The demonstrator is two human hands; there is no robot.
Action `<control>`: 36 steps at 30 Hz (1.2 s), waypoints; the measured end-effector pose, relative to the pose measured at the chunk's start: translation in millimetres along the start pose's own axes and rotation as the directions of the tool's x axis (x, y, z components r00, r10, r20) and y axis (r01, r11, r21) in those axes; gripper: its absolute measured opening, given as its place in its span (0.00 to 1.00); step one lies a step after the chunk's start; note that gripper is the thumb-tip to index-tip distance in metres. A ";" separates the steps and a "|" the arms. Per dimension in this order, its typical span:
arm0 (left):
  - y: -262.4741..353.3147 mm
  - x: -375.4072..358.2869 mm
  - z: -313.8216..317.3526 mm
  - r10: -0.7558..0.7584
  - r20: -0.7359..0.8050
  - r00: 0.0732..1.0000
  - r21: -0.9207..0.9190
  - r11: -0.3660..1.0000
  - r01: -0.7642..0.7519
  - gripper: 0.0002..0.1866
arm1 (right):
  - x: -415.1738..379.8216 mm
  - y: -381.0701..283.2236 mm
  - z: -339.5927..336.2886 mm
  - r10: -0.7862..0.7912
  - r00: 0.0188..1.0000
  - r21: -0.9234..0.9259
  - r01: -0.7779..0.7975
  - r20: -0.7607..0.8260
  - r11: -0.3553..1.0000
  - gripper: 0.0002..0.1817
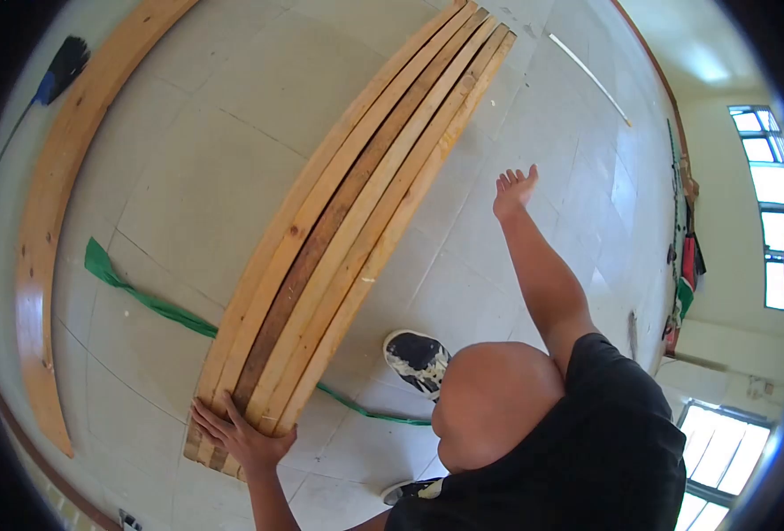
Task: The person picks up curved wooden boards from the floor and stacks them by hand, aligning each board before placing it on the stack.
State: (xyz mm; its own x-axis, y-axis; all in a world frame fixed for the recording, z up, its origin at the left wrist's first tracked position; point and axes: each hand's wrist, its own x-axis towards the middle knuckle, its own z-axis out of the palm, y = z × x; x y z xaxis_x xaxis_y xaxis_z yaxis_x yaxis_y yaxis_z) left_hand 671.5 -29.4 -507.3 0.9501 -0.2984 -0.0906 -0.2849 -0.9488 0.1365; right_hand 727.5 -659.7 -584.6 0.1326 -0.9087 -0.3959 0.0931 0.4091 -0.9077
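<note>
A bundle of several long wooden boards [321, 239] lies on the floor, stacked side by side on edge, with one darker brown board among the pale ones. My left hand [252, 442] rests across the near end of these boards, its fingers spread over their top edges. A green strip [157, 305] passes beneath the bundle and comes out on the other side by my foot. Stretched out to the right, over the bare tiles, my right hand [516, 188] is empty with its fingers apart.
Another long wooden board [51, 221] lies at the far left, beside a black-bristled brush [66, 66]. A thin white strip [588, 78] is on the tiled floor at upper right. My shoe [414, 358] is near the bundle. Windows [768, 186] and assorted items line the right wall.
</note>
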 end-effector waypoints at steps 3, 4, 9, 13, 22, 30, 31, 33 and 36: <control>-1.3 0.5 1.5 0.027 -0.008 1.000 0.031 0.999 -0.027 0.62 | 35.6 33.9 27.4 -0.105 0.993 0.044 0.107 -0.045 0.993 0.49; -2.5 -0.8 2.6 0.031 -0.008 0.999 0.031 0.999 -0.031 0.62 | 37.1 41.5 53.8 -0.110 0.993 0.034 0.109 0.044 0.993 0.49; -6.2 -2.0 0.7 0.053 -0.007 0.999 0.046 0.998 -0.053 0.62 | -25.1 35.2 109.7 0.199 0.795 0.019 -0.255 0.574 0.967 0.53; -3.2 0.3 2.6 0.034 0.030 0.999 0.023 0.999 -0.035 0.62 | 3.8 16.5 107.1 0.060 0.965 0.043 -0.074 0.255 0.996 0.55; -2.9 3.4 2.6 0.040 -0.003 0.999 0.020 0.999 -0.040 0.63 | 19.0 25.4 141.6 -0.124 0.983 -0.012 0.127 0.139 0.992 0.47; -8.8 -5.6 10.0 -0.058 0.009 0.998 -0.107 0.993 0.059 0.62 | -228.0 36.7 241.0 0.111 -0.595 0.605 0.787 0.796 -0.121 0.32; -7.7 -1.2 9.1 -0.086 -0.021 0.996 -0.135 0.987 0.082 0.61 | -241.4 52.2 235.3 0.125 -0.616 0.626 0.778 0.778 -0.056 0.32; -9.8 -1.8 5.6 -0.135 -0.023 0.991 -0.177 0.976 0.129 0.60 | -252.1 67.2 219.7 0.634 -0.210 0.359 0.926 0.744 -0.115 0.29; -9.0 -1.7 7.2 -0.158 -0.019 0.987 -0.193 0.969 0.152 0.58 | -244.5 76.5 220.5 0.601 -0.192 0.294 0.953 0.776 -0.074 0.29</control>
State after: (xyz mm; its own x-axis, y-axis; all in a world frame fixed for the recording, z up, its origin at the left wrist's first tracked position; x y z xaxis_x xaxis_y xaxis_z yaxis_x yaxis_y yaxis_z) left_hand 671.5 -21.1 -515.4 0.9855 -0.1423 -0.0922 -0.1075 -0.9449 0.3093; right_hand 919.8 -387.9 -526.6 0.7958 0.4856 -0.3620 0.4096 -0.8717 -0.2689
